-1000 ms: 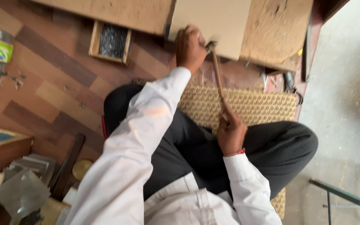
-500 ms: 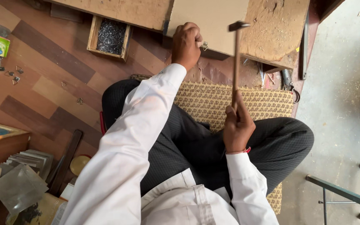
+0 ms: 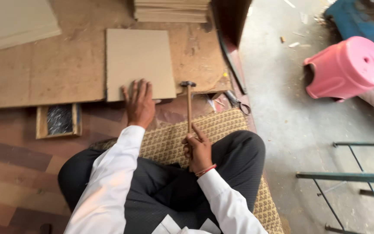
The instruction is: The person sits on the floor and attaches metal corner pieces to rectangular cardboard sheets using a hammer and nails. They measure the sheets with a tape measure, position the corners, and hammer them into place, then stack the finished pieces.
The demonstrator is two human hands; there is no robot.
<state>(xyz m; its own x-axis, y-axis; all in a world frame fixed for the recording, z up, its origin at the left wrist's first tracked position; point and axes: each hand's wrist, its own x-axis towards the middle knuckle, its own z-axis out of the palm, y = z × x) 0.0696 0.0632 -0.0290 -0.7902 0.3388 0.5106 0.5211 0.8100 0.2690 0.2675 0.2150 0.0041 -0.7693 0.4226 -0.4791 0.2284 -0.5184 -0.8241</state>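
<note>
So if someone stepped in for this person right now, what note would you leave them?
Left hand: flat on the near edge of the small board, pressing it onto the big sheet.
Right hand: gripping the hammer by the handle's end, head beside the board's near right corner.
Tray of nails: on the floor, left of the left hand.
Done: board placed. Nails driven: cannot tell.
Left: any hammering.

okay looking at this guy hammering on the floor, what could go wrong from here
1. The left hand lies flat on the near edge of the cardboard sheet, close beside the hammer head; a stray blow could hit the fingers.
2. The right hand grips the handle low, at its end, so the head may wobble off target.
3. The open box of nails sits by the left knee; shifting could tip it.
</note>
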